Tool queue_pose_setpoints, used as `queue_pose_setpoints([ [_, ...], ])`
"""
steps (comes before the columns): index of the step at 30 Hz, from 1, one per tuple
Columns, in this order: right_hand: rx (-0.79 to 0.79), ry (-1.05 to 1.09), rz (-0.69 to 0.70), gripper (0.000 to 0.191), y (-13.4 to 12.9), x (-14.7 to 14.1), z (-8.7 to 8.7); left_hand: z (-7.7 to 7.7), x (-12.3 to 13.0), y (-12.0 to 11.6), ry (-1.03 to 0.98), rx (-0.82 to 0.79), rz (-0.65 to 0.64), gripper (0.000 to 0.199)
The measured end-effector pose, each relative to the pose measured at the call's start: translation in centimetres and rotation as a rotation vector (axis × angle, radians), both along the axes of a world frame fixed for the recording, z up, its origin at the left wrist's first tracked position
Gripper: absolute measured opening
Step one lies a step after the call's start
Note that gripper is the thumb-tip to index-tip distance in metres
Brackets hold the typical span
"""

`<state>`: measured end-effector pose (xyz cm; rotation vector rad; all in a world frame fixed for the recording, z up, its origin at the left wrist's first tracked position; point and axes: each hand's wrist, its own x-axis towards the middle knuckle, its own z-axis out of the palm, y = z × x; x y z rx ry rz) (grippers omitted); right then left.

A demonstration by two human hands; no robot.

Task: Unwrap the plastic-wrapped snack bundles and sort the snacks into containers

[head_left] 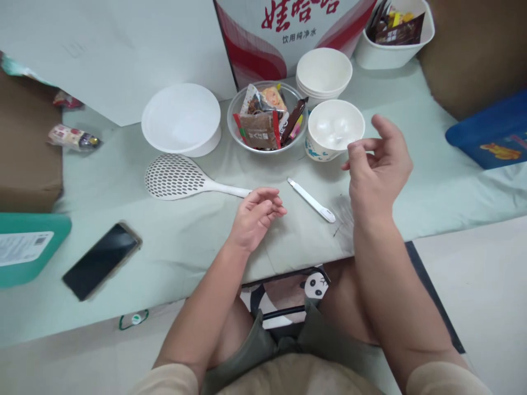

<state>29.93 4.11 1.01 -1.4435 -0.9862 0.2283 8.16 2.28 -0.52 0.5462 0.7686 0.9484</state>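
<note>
My right hand (381, 167) hovers at the right rim of a paper bowl (319, 148) with several round white shapes inside. Its fingers are bent but apart, and nothing shows between them. Low over the cloth, my left hand (257, 216) is loosely curled with no object visible in it. Just behind it ends the handle of a white slotted skimmer (177, 178); whether they touch I cannot tell. Between my hands lies a white utility knife (312, 200). Crumpled clear plastic film (343, 216) rests below my right hand.
Behind are a white tub (181, 123), a clear bowl (242, 140) of wrapped snacks, stacked paper bowls (324, 71) and a white bin (389, 55) of packets. A phone (102, 260) and a green container (33, 247) lie left; a blue box (489, 131) stands right.
</note>
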Motion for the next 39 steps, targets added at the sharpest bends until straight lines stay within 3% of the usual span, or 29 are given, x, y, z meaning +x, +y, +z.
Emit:
queue_pose_setpoints([
  [2, -0.047, 0.013, -0.019, 0.018, -0.9, -0.5, 0.1, 0.1, -0.1, 0.0, 0.046, 0.026, 0.040, 0.043],
  [5, -0.119, 0.048, 0.021, 0.032, -2.3, -2.1, 0.2, 0.1, -0.5, 0.0, 0.137, 0.010, 0.099, 0.047],
  [8, -0.206, 0.072, 0.175, 0.043, -3.3, -4.4, -0.1, -0.1, -1.5, 0.2, 0.215, -0.026, 0.191, 0.050],
  [11, -0.298, 0.100, 0.377, 0.036, -3.7, -7.0, -0.8, 0.3, -3.1, 0.6, 0.218, 0.006, 0.322, 0.050],
  [16, -0.347, -0.019, 0.512, 0.014, -3.8, -10.5, -1.6, 1.5, -7.2, 1.1, 0.096, 0.104, 0.571, 0.047],
  [22, -0.364, -0.140, 0.737, 0.018, -2.8, -16.3, -0.2, 2.2, -13.8, 1.8, 0.002, -0.112, 0.752, 0.016],
  [26, -0.292, -0.219, 0.996, 0.016, 0.6, -23.5, 0.8, 2.8, -18.5, 2.4, -0.142, -0.183, 0.832, 0.026],
  [30, -0.169, -0.262, 1.122, 0.024, 7.0, -32.5, 0.4, 3.1, -20.9, 2.4, -0.173, -0.185, 0.977, 0.035],
  [33, -0.144, -0.376, 1.100, 0.033, 13.1, -39.3, -0.8, 3.0, -21.0, 2.6, -0.271, -0.268, 0.958, 0.039],
  [35, -0.207, -0.505, 1.029, 0.040, 16.9, -43.3, -1.7, 2.9, -21.1, 2.9, -0.311, -0.309, 0.925, 0.039],
  [39, -0.363, -0.724, 0.920, 0.060, 21.7, -48.2, -2.8, 2.8, -22.7, 3.0, -0.363, -0.363, 0.932, 0.040],
])
